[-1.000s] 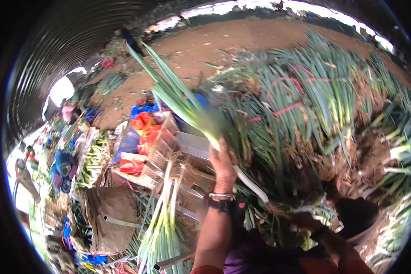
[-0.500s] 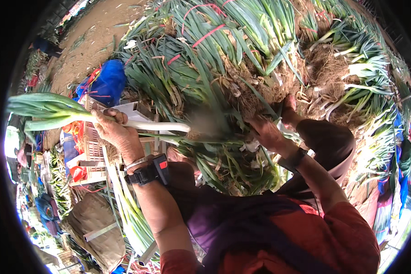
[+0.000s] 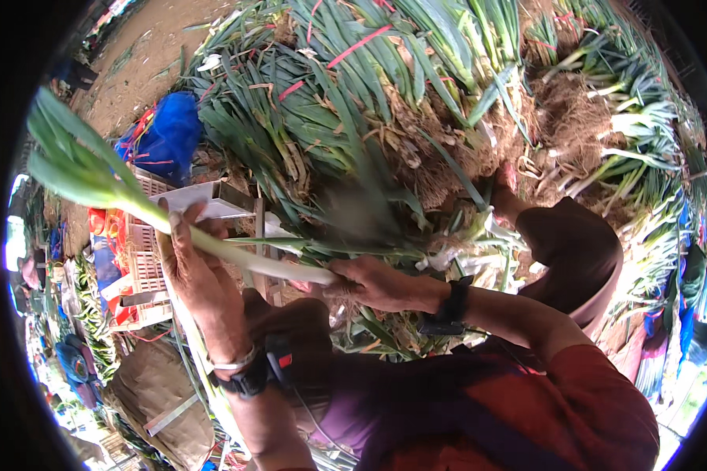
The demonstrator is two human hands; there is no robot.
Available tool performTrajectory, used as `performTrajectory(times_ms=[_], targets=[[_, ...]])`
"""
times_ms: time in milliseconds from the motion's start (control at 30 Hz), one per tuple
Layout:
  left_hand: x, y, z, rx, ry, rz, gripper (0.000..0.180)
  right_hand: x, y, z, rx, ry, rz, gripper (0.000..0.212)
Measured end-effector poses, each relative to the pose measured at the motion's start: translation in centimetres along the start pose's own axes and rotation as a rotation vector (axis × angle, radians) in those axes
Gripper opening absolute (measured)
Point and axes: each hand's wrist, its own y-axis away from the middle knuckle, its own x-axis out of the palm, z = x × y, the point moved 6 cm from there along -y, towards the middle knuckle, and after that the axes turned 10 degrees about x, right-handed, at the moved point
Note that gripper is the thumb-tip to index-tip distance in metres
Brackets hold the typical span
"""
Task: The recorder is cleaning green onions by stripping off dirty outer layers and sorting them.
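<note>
A long leek (image 3: 271, 264) with green leaves and a white shank slants across in front of me, leafy end at the upper left. Around its middle, where green turns to white, the fingers of my left hand (image 3: 203, 286) are closed. At the white root end, my right hand (image 3: 383, 284) grips the tip, its fingers hiding the very end. Below the hands lies a loose heap of leek leaves and trimmings (image 3: 377, 330). More trimmed white stalks (image 3: 487, 255) lie beyond my right wrist.
Red-tied leek bundles (image 3: 306, 118) with brown roots (image 3: 440, 169) pile up ahead. More leeks (image 3: 640, 125) line the right. At left stand a pale plastic crate (image 3: 148, 259), a blue bag (image 3: 169, 133) and a brown sack (image 3: 161, 392). My bent knee (image 3: 569, 247) sits right of the heap.
My right hand has moved left from the heap and taken hold of the leek's white end. The leek, level before, now tilts with its leaves raised; my left hand still holds it.
</note>
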Motion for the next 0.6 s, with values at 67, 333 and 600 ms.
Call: performTrajectory(times_ms=[67, 333, 600], targets=[[0.6, -0.7, -0.9, 0.060, -0.130, 0.012, 0.051, -0.8, -2.9, 0.5, 0.036, -0.050, -0.044, 0.019], [5.1, 3.7, -1.6, -0.370, 0.194, 0.464, 0.031, 0.7, -20.3, -5.7, 0.278, 0.027, -0.054, 0.035], [8.0, 2.4, -3.7, 0.156, -0.137, 0.857, 0.033, 4.8, -21.5, -17.2, 0.538, 0.264, -0.085, 0.043]])
